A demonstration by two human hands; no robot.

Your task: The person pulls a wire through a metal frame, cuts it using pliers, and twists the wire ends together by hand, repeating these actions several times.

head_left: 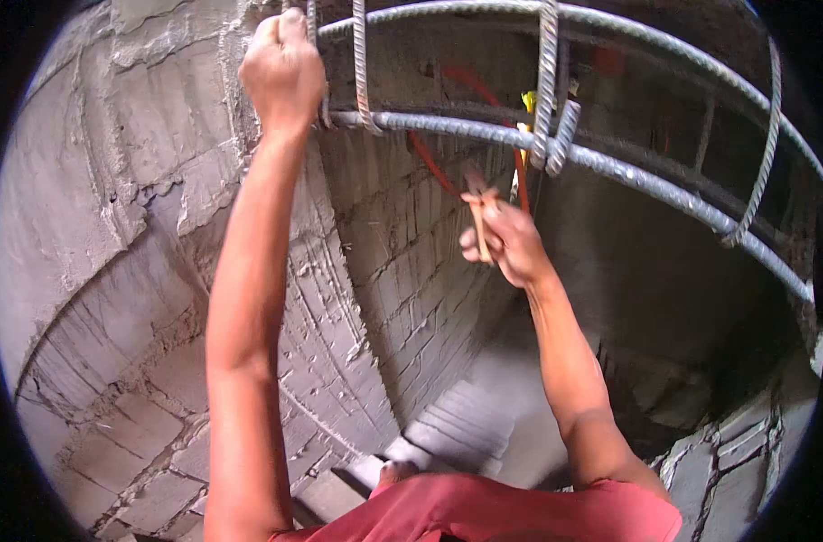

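Observation:
My left hand [285, 77] is raised at the top left, its fingers closed at a ribbed rebar stirrup [326, 110] that shows above and below the fist. Lower and to the right, my right hand [511, 242] grips pliers [480, 230] with orange-tan handles. Motion smears the tool's head, which points up toward the lower rebar [466, 128]. Between this bar and the upper rebar [470, 7], another stirrup [545, 81] joins the two. Behind the bars, a red cable or hose [432, 164] loops down close to the pliers.
A rough plastered wall [131, 99] stands at the left, beside a brick wall [402, 235]. Below lie grey stacked sheets or steps [461, 425]. Further stirrups [762, 149] cross the bars at right. Something yellow [527, 101] hangs behind the rebar.

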